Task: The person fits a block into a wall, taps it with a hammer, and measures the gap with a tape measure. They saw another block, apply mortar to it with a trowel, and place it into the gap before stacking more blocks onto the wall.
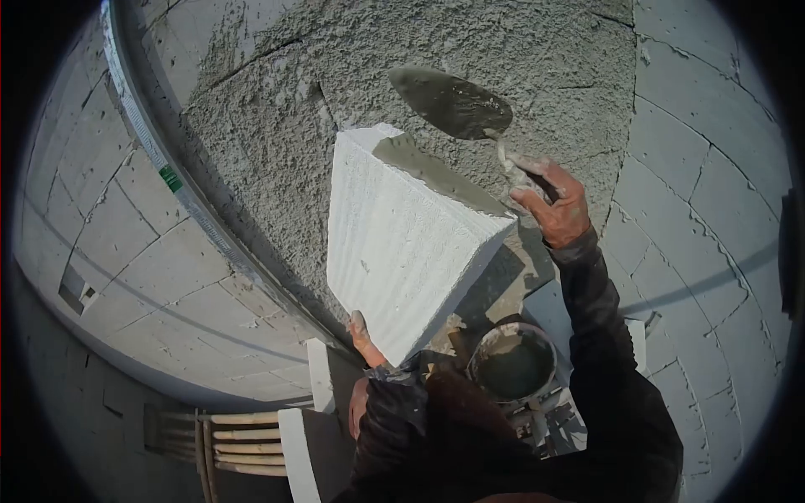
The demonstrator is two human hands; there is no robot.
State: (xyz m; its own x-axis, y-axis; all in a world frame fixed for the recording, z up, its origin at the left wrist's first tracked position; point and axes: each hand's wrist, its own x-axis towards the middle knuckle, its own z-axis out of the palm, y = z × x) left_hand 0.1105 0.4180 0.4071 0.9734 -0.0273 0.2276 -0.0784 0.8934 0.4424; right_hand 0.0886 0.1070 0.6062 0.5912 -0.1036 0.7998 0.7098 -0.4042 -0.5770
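A large white aerated concrete block point(402, 243) is held up at a tilt in front of me. My left hand point(366, 342) grips its lower left edge, thumb on the near face and the other fingers hidden behind. Wet grey mortar point(436, 174) covers part of the block's upper edge. My right hand point(553, 201) is closed around the mortar-smeared handle of a trowel point(451, 102). The trowel's dark, wet blade points up and left, beyond the block's upper edge and apart from it.
A bucket of mortar point(513, 362) stands below, near my body. Rough grey render point(277, 168) covers the surface ahead. Block walls point(704, 218) rise on both sides, with a long metal straightedge point(168, 172) at left. Bamboo poles point(247, 434) and more white blocks point(306, 453) lie lower left.
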